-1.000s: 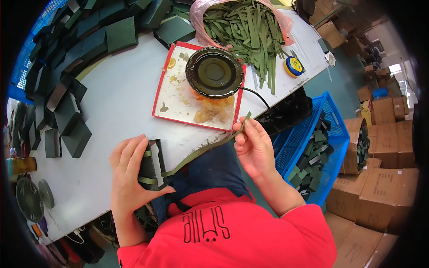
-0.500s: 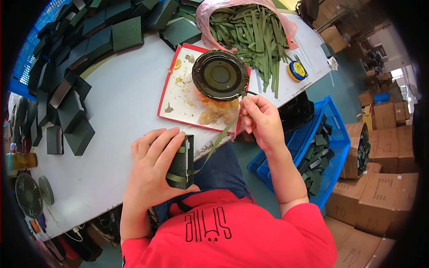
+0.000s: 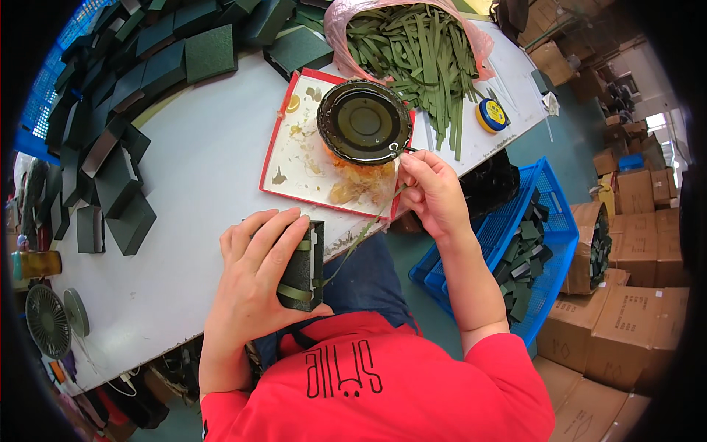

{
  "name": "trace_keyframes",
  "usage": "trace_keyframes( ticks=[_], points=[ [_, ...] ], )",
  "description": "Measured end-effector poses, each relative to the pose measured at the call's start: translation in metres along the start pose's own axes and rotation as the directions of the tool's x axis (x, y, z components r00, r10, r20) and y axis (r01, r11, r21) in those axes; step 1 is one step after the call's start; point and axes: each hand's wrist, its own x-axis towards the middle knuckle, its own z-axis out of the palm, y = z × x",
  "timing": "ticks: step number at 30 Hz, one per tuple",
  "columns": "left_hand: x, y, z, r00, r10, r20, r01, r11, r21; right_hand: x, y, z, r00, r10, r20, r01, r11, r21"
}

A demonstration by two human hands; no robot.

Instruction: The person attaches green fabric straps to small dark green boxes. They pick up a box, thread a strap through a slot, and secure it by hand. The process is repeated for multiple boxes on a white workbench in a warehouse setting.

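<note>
My left hand grips a small dark green box at the table's front edge, fingers over its far side and thumb along the near end. Light green bands cross the box. From it a green ribbon runs up to my right hand, whose thumb and forefinger pinch the ribbon near its end. That hand is at the near right rim of a round, dark-crusted bowl with a glossy dark surface inside. A thin black stick shows at the rim; whether my fingers touch it I cannot tell.
The bowl stands on a stained, red-edged white board. Behind lies a pink plastic bag of loose green ribbons. Many dark green boxes fill the table's left. Right are a yellow-blue round tin, a blue crate and cartons.
The box has shifted slightly right in my left hand. The ribbon has twisted and looks narrower. My right hand has turned slightly, its fingertips still at the bowl's rim.
</note>
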Motion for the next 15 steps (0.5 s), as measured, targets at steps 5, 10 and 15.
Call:
trace_keyframes(
  ticks=[5, 10, 15],
  points=[
    [-0.001, -0.003, 0.000, 1.000, 0.001, -0.018, -0.001, 1.000, -0.010, -0.017, -0.001, 0.007, 0.994, -0.080, -0.074, 0.082, 0.997, 0.015],
    [-0.001, -0.006, -0.003, 0.999, 0.030, -0.011, -0.031, 0.999, -0.042, -0.047, 0.002, 0.020, 0.996, -0.035, 0.088, 0.045, 0.993, -0.111],
    [-0.004, -0.007, -0.002, 0.999, 0.045, -0.019, -0.048, 0.977, -0.207, -0.064, 0.003, 0.045, 0.923, 0.215, 0.320, -0.127, 0.953, -0.274]
  ],
)
